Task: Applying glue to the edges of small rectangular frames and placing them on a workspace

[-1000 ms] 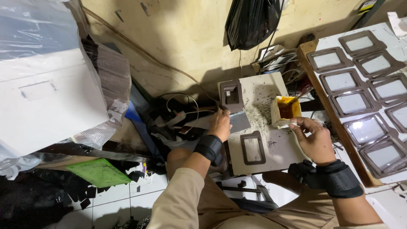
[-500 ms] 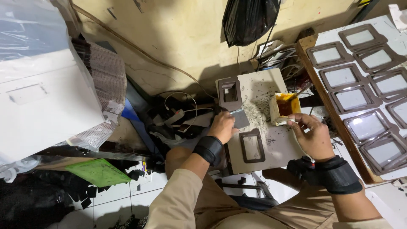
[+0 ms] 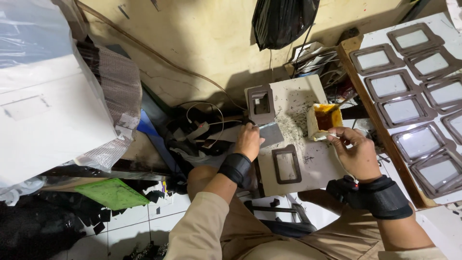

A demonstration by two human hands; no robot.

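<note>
From my seat, the biggest thing is the white wrapped bulk at left, then the wooden board at right, covered by a spread of dark rectangular frames lying close together. Between them sits the small stained work slab, its near edge hard against my knees, with little bare room on it. Since a second ago the view has slid down slightly, but both hands sit almost where they were; the right hand has drawn a little closer to the glue tin, so gluing looks ongoing. That hand pinches a thin brush just beside the tin. The left hand presses fingers down on a grey sheet at the slab's left edge, just below one frame; another frame lies loose nearer me.
</note>
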